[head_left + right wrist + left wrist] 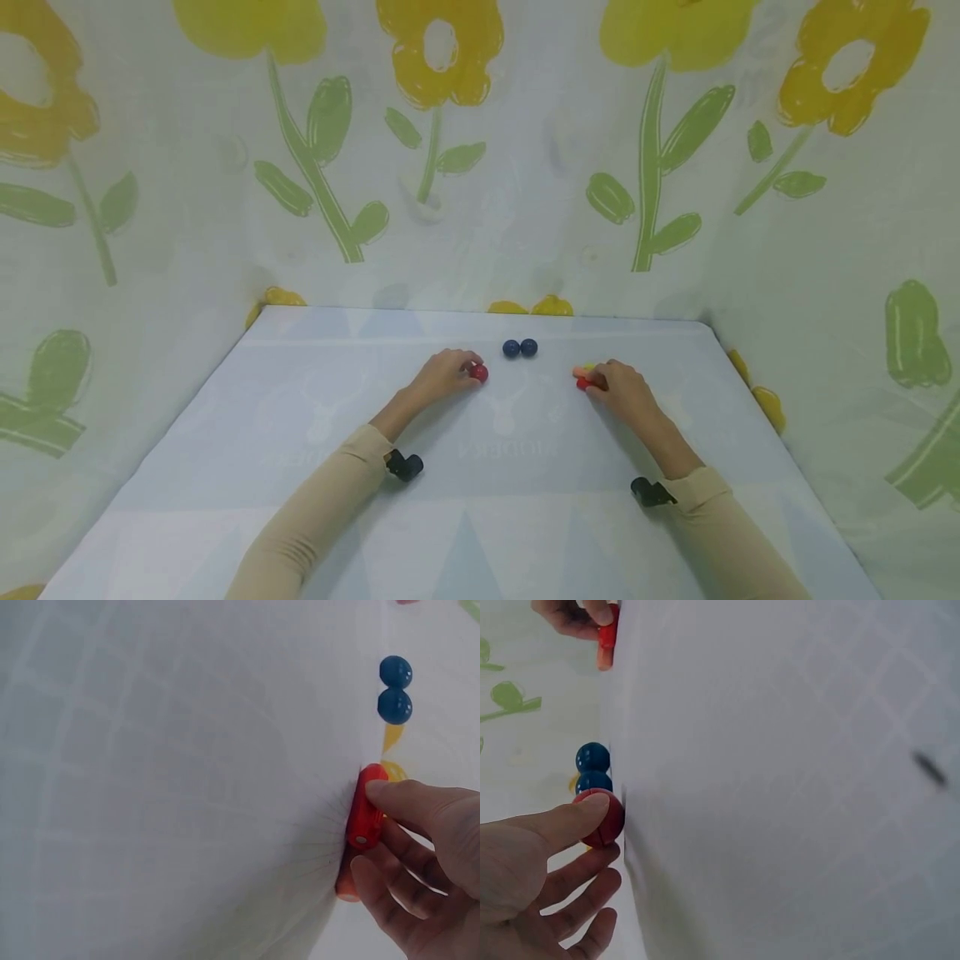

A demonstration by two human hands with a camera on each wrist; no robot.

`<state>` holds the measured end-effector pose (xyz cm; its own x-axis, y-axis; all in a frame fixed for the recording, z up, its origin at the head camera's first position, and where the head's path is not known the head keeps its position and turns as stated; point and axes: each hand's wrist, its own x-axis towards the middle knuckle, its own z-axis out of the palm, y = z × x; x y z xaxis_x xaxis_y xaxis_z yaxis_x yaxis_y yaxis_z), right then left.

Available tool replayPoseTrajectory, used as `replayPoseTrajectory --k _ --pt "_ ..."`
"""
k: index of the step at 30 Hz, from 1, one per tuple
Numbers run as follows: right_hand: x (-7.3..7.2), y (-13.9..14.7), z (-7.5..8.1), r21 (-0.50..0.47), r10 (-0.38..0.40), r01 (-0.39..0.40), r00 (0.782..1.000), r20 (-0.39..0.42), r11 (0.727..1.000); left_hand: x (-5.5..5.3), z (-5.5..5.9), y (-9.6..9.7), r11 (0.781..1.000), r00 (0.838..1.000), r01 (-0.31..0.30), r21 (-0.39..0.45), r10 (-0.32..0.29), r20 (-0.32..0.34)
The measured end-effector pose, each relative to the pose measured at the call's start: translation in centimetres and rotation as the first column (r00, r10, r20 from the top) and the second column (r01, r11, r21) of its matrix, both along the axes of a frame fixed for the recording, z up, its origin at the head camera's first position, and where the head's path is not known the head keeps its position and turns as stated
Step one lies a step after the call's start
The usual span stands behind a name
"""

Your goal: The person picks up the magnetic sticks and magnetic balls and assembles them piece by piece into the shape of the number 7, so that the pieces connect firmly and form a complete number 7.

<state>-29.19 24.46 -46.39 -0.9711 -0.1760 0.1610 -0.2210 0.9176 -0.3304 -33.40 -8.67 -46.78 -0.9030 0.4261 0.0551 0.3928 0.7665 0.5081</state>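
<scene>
Between the thumb and fingers of my left hand (444, 373) is a red ball (481, 373), resting at the white table surface; a thin dark line crosses it in the left wrist view. My right hand (626, 390) pinches a small, elongated red piece (365, 814), its thumb lying over one side. Close against that piece is an orange one (347, 883), and a bit of yellow (589, 367) shows behind them in the head view; the fingers partly cover this group. Two dark blue balls (520, 348) sit side by side farther back, between the hands.
The pale patterned table (510, 467) meets a cloth wall (510, 208) printed with yellow flowers at its far edge, with similar cloth on both sides. A small black camera is strapped to each wrist, below the beige sleeves (322, 508).
</scene>
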Motion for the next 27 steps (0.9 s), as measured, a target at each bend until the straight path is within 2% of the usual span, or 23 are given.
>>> replayPoseTrajectory --k 6,14,21,27 --pt "-0.1 -0.1 -0.1 -0.001 -0.004 0.004 1.0 0.01 1.0 0.2 -0.2 0.0 1.0 1.0 0.004 -0.023 -0.005 -0.028" --pt "0.0 -0.1 -0.1 -0.004 -0.002 0.002 1.0 0.005 1.0 0.6 -0.3 0.0 1.0 1.0 0.013 -0.026 -0.014 -0.019" --pt "0.1 -0.4 -0.1 0.003 -0.01 0.01 1.0 0.017 1.0 1.0 -0.1 0.0 1.0 0.999 0.027 0.012 -0.027 -0.021" --pt "0.1 -0.4 0.1 -0.001 -0.025 0.025 0.999 0.033 1.0 1.1 0.1 0.0 0.999 0.999 0.03 0.012 -0.029 -0.033"
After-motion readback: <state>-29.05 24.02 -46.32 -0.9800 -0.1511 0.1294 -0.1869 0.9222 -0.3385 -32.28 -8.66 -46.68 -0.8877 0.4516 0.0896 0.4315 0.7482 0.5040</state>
